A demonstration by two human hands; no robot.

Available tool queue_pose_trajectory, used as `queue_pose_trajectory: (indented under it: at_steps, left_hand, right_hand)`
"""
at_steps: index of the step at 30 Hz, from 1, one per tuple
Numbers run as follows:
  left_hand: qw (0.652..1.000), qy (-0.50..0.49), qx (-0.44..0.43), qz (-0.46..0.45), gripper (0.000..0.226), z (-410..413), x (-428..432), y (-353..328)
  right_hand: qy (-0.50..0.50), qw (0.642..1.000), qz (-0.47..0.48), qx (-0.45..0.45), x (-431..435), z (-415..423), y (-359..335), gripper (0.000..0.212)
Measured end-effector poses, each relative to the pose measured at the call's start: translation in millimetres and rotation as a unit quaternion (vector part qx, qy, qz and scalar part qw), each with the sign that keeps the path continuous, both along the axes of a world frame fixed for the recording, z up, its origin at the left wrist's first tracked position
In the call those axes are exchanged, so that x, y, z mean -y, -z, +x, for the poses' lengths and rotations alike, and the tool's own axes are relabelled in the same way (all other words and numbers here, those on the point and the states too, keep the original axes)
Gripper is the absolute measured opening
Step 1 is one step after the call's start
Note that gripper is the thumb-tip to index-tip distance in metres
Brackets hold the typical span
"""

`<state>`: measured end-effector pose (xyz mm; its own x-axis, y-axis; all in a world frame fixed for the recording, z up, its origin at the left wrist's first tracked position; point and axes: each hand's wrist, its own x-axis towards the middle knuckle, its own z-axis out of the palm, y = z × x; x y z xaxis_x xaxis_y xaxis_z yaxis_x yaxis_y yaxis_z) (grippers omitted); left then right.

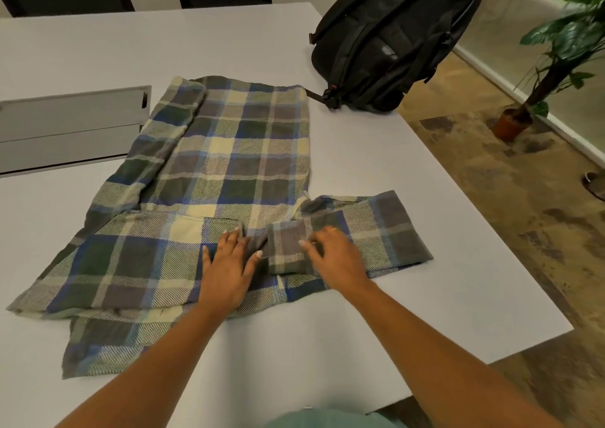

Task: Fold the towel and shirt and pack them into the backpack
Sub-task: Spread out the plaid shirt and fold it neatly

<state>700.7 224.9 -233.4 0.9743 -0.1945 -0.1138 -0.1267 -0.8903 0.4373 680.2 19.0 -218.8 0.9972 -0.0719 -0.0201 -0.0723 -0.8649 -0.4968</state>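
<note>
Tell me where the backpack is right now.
In the head view, the backpack lies at the far right corner of the table, just beyond the plaid shirt.

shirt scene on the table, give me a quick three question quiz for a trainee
1. True or false: the left hand lies flat on the shirt.
2. Where is the backpack? A on the floor; B at the table's far right corner; C under the shirt.
3. What stands on the floor to the right of the table?
Key: 1 true; 2 B; 3 a potted plant.
</note>
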Motion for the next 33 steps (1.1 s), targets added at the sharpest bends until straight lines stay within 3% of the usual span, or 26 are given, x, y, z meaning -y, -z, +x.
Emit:
queue_pose_trajectory:
  at_steps: [2,5,13,22,25,27,29,33]
  left_hand:
    - [0.999,0.006,0.029,-0.017,0.062,-3,10,-4]
    - [0.997,-0.018,0.047,-0.053,0.042,-5,26,-9]
    - [0.956,-0.196,-0.047,-0.211,0.034,3,51,-19]
    - [0.930,-0.250,-0.078,-0.260,0.016,2,56,-23]
    - [0.926,-0.255,-0.080,-0.267,0.016,2,57,-22]
    - [0.923,-0.262,-0.080,-0.269,0.018,1,57,-20]
    - [0.921,-0.268,-0.079,-0.273,0.019,1,58,-19]
    - [0.915,-0.285,-0.081,-0.274,0.022,1,59,-19]
  right_hand:
    - [0.097,0.995,0.006,0.023,22,2,0,0.024]
    - [0.179,0.982,-0.028,0.056,61,-3,3,0.022]
    - [0.022,0.999,-0.032,0.009,116,-35,21,0.037]
    - [0.052,0.998,-0.039,0.021,119,-26,20,0.018]
    - [0.181,0.979,-0.045,0.084,127,-26,13,0.018]
    - [0.240,0.966,-0.092,0.043,134,-27,10,0.025]
    - [0.229,0.962,-0.149,-0.015,139,-26,9,0.030]
    - [0.187,0.957,-0.219,-0.035,141,-18,10,0.030]
